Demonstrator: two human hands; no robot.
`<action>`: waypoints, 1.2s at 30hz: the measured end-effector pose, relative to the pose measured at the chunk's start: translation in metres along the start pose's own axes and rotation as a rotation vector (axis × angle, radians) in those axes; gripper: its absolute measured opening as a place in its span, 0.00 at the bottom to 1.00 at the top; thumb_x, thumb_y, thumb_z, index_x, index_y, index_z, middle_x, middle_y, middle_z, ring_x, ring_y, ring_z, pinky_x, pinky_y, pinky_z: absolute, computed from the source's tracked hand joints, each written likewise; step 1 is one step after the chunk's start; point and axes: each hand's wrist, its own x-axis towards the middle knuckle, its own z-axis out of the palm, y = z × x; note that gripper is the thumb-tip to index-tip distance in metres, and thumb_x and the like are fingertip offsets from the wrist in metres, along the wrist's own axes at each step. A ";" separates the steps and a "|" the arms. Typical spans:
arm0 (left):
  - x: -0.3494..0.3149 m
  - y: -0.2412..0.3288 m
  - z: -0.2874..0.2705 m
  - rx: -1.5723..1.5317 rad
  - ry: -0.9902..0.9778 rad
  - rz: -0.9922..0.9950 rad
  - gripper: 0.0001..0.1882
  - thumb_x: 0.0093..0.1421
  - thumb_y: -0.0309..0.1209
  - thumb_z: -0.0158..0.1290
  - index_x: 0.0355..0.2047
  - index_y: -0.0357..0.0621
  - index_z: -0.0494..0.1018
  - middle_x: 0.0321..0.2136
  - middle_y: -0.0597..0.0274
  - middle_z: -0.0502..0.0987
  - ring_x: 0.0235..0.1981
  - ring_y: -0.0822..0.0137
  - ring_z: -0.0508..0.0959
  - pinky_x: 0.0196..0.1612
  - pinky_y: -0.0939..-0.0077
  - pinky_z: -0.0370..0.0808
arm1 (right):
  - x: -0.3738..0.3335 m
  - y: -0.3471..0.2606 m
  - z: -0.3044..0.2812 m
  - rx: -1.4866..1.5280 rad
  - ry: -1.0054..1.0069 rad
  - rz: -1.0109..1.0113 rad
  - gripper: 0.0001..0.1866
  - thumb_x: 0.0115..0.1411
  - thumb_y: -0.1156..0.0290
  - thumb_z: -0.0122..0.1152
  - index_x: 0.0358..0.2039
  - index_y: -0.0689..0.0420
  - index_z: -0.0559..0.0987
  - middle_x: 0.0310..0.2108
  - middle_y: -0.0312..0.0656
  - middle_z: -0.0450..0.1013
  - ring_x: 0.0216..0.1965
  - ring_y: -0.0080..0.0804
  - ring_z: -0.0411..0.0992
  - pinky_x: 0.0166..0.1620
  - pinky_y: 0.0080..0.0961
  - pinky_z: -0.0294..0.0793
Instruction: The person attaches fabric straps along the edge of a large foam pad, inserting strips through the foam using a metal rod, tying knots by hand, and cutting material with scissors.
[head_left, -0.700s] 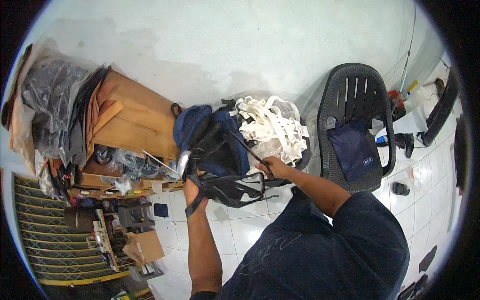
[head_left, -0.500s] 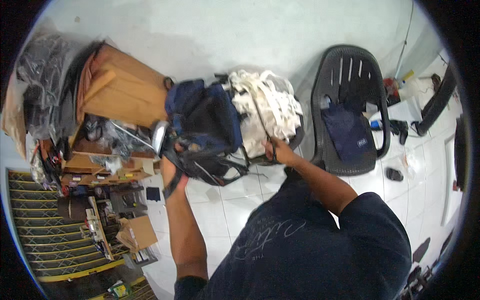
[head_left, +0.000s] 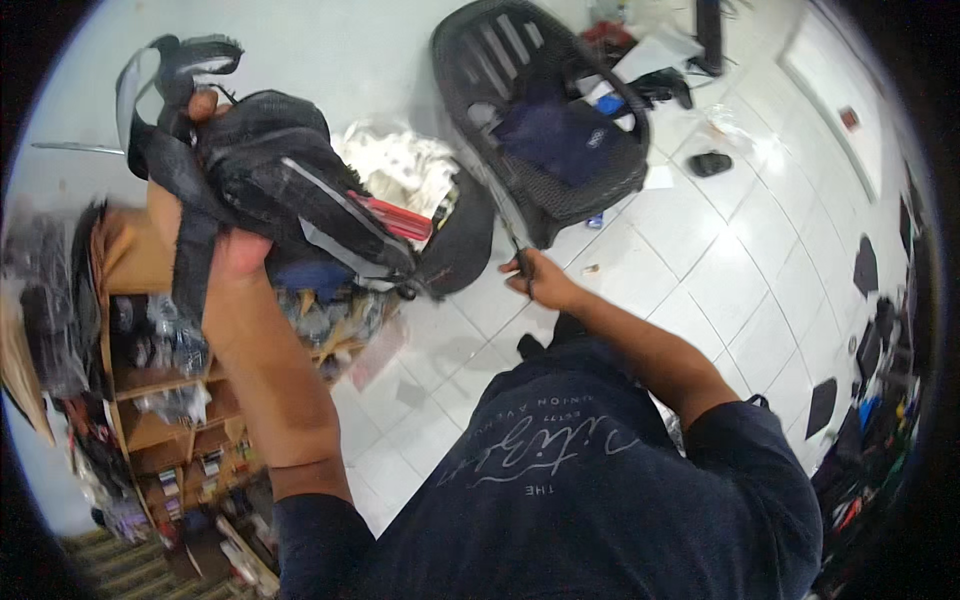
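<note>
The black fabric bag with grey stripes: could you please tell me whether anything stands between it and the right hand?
Nothing visible blocks the way: a curved black object shows between the bag and the right hand, which holds a slim dark tool, but seems to lie beyond them.

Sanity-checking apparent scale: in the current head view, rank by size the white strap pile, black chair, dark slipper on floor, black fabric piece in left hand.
1-2. Black fabric piece and black chair: too close, fabric nearer the camera; unranked
3. White strap pile
4. Dark slipper
</note>
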 end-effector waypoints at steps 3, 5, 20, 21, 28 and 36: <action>0.038 -0.031 0.066 0.149 -0.134 0.085 0.12 0.67 0.36 0.48 0.40 0.39 0.73 0.36 0.49 0.79 0.37 0.56 0.80 0.43 0.60 0.80 | -0.027 -0.024 -0.004 0.120 0.102 -0.126 0.17 0.59 0.67 0.67 0.40 0.61 0.69 0.37 0.43 0.74 0.34 0.25 0.72 0.38 0.25 0.72; 0.073 -0.057 0.123 0.097 -0.433 -0.005 0.13 0.67 0.33 0.48 0.43 0.35 0.72 0.37 0.48 0.78 0.38 0.55 0.80 0.44 0.61 0.81 | -0.050 -0.034 -0.032 0.181 0.227 -0.083 0.19 0.60 0.58 0.67 0.34 0.60 0.71 0.25 0.35 0.69 0.25 0.23 0.67 0.27 0.23 0.68; 0.151 -0.343 0.418 -0.094 -0.314 -0.227 0.10 0.66 0.38 0.49 0.32 0.47 0.73 0.26 0.58 0.78 0.25 0.58 0.78 0.30 0.63 0.77 | -0.464 0.037 -0.332 -0.030 0.933 0.290 0.30 0.61 0.41 0.56 0.39 0.60 0.74 0.28 0.43 0.77 0.30 0.39 0.75 0.38 0.34 0.73; 0.166 -0.367 0.435 -0.072 -0.291 -0.222 0.09 0.65 0.38 0.50 0.33 0.47 0.72 0.26 0.55 0.77 0.26 0.56 0.79 0.31 0.63 0.79 | -0.477 0.043 -0.358 -0.036 0.962 0.277 0.30 0.61 0.41 0.56 0.39 0.60 0.74 0.28 0.43 0.77 0.30 0.39 0.75 0.38 0.34 0.73; 0.239 -0.528 0.511 -0.122 -0.253 -0.359 0.08 0.66 0.37 0.49 0.33 0.48 0.72 0.24 0.60 0.76 0.24 0.61 0.79 0.29 0.66 0.78 | -0.580 0.135 -0.493 0.403 1.349 0.338 0.20 0.62 0.57 0.63 0.35 0.65 0.76 0.26 0.42 0.76 0.25 0.28 0.74 0.29 0.28 0.73; 0.383 -0.733 0.646 0.038 0.187 -0.379 0.06 0.61 0.35 0.54 0.29 0.54 0.69 0.17 0.65 0.68 0.16 0.70 0.70 0.19 0.77 0.69 | -0.778 0.371 -0.484 0.500 1.631 1.184 0.17 0.57 0.65 0.60 0.33 0.71 0.79 0.32 0.59 0.77 0.35 0.49 0.78 0.35 0.43 0.74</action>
